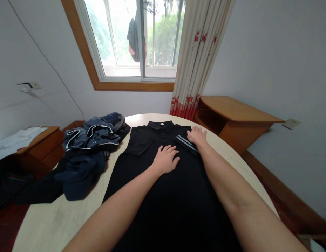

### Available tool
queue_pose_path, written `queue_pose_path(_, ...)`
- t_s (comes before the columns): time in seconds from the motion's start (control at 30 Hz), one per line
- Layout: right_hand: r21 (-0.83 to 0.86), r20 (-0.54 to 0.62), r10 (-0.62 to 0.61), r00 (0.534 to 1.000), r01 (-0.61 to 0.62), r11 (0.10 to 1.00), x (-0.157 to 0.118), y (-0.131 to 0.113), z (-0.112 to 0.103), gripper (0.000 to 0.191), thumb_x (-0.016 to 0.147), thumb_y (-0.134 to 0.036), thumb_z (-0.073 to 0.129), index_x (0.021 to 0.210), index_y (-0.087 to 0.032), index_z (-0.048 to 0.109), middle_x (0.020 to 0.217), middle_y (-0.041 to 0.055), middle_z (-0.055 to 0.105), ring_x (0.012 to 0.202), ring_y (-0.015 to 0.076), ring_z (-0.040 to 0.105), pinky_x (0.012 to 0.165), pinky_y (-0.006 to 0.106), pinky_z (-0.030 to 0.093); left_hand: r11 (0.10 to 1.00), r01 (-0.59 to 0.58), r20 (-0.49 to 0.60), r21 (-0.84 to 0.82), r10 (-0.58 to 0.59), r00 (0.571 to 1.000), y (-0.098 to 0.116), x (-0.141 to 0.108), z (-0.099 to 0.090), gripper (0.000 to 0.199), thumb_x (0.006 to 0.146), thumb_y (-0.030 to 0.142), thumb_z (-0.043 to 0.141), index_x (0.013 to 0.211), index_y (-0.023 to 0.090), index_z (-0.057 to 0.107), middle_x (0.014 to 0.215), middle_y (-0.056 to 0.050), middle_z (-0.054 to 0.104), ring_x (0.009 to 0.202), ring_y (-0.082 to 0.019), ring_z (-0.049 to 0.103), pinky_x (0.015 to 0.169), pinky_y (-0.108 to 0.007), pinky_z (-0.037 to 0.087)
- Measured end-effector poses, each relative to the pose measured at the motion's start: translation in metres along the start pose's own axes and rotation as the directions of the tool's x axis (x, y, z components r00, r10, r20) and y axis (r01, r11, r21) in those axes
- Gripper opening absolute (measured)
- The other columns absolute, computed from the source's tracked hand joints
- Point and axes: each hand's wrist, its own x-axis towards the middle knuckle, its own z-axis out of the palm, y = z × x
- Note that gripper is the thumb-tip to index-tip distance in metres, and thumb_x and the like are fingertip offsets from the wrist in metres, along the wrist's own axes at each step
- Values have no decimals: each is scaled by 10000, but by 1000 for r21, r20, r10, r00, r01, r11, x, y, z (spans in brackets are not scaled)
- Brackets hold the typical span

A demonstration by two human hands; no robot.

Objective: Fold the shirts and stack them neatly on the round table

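A black polo shirt (178,196) lies front up on the pale table, its collar at the far end and its lower part running out of view toward me. Both short sleeves are folded inward over the chest; the right one shows two grey stripes on its cuff. My left hand (166,159) rests flat on the middle of the chest, fingers spread. At the shirt's right shoulder edge, beside the striped sleeve, my right hand (197,135) lies palm down with its fingers apart. Neither hand grips the cloth.
A heap of dark clothes (92,140) with white piping sits on the left of the round table (60,224). Beyond the table's right edge stands a wooden desk (239,108). A curtain (197,52) hangs by the window, and papers (18,140) lie on a cabinet at far left.
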Motion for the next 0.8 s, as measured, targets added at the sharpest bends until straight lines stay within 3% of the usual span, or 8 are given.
queue_pose_path(0.07,-23,-57,-69,996,68,997,-7,-11,2,661,1040,-429,240,1589,-62,283,1668,199,223,1543,316,185,1219,596,124,1000,2,2,6,-2,1000,0,0,0,421,1018,397,447,1379,243,599,1565,-42,489,1490,-256,360,1244,-565,228)
queue_pose_path(0.17,24,-6,-162,987,162,986,-15,-13,8,704,1034,-512,214,1605,-103,265,1686,151,195,1554,291,163,1230,567,134,1000,4,12,11,-4,1000,0,0,-1,422,1019,396,448,1385,244,596,1571,-45,480,1495,-258,354,1244,-565,227)
queue_pose_path(0.3,97,77,-73,994,65,993,-11,7,9,728,1032,-541,169,1622,-117,215,1697,125,158,1559,271,163,1231,567,166,1000,-12,23,-9,12,1000,1,-1,2,428,1026,387,432,1394,235,588,1576,-42,473,1503,-247,342,1250,-551,221)
queue_pose_path(0.47,63,14,-22,1000,21,998,-12,8,0,726,1032,-502,202,1599,-52,249,1673,181,217,1543,310,207,1224,594,156,998,14,-34,-55,-16,999,-9,3,-5,468,1038,388,382,1425,197,566,1610,-53,421,1499,-228,354,1243,-462,276)
queue_pose_path(0.57,39,11,-151,988,150,988,-24,-1,-1,731,1026,-539,241,1599,-87,274,1681,164,204,1548,308,190,1229,584,137,991,129,-64,-17,-130,989,-46,11,-24,514,1048,396,331,1452,156,540,1578,-93,464,1471,-228,401,1232,-427,291)
queue_pose_path(0.63,67,65,-200,978,196,978,-32,-2,2,752,1018,-593,236,1608,-128,275,1691,137,180,1556,304,166,1226,579,158,955,292,-30,53,-291,956,-84,17,-37,563,1041,426,332,1481,121,505,1598,-128,425,1479,-272,386,1225,-460,289)
queue_pose_path(0.7,100,105,-193,976,183,978,-36,0,5,759,1015,-621,204,1616,-162,266,1700,108,157,1561,303,145,1221,587,175,888,439,-9,138,-443,897,-123,20,-46,616,1033,455,337,1540,117,426,1656,-136,307,1529,-305,281,1231,-497,253)
queue_pose_path(0.8,112,103,-174,979,162,980,-32,6,8,772,1007,-651,185,1624,-193,251,1706,85,140,1565,303,128,1219,595,177,858,468,32,211,-484,874,-164,23,-50,671,1030,534,291,1601,183,330,1701,-81,178,1572,-299,129,1254,-516,160)
